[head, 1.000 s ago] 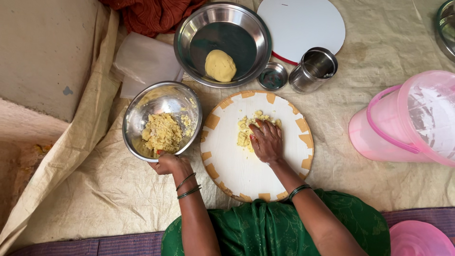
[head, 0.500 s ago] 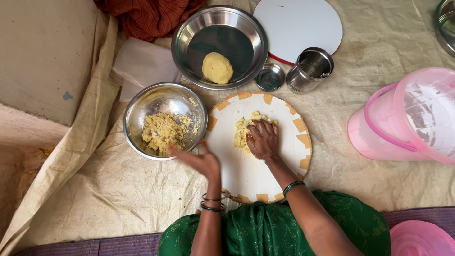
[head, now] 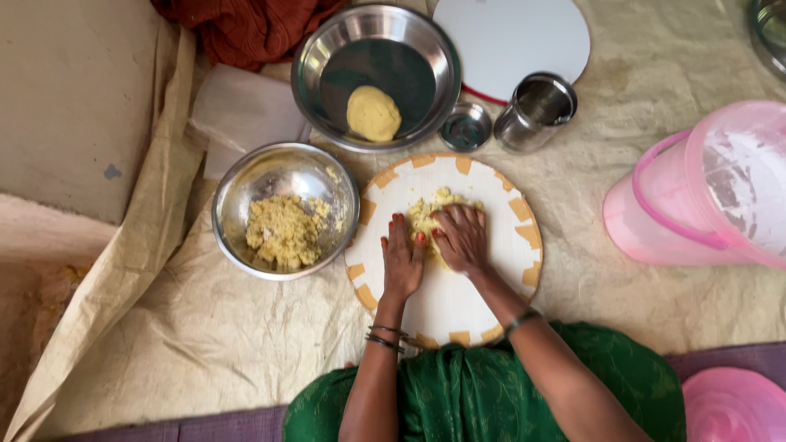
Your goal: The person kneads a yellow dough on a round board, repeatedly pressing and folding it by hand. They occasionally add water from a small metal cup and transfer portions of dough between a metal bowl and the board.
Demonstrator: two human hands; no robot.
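Note:
A round white board (head: pixel 499 270) with orange edge marks lies on the cloth in front of me. A lump of crumbly yellow dough (head: pixel 432 211) sits on it. My right hand (head: pixel 463 239) presses flat on the dough, fingers spread. My left hand (head: pixel 402 260) lies flat on the board beside it, fingertips touching the dough's left edge. Left of the board, a steel bowl (head: pixel 237 196) holds more crumbly yellow mixture (head: pixel 282 231).
A larger steel bowl (head: pixel 327 49) with a smooth dough ball (head: pixel 373 113) stands behind the board. Beside it are a small steel cup (head: pixel 466 127), a steel tumbler (head: pixel 534 102) and a white round lid (head: pixel 512 37). A pink plastic container (head: pixel 704 188) lies at right.
My left hand has left the rim of the small steel bowl and moved right onto the board, next to my right hand on the dough.

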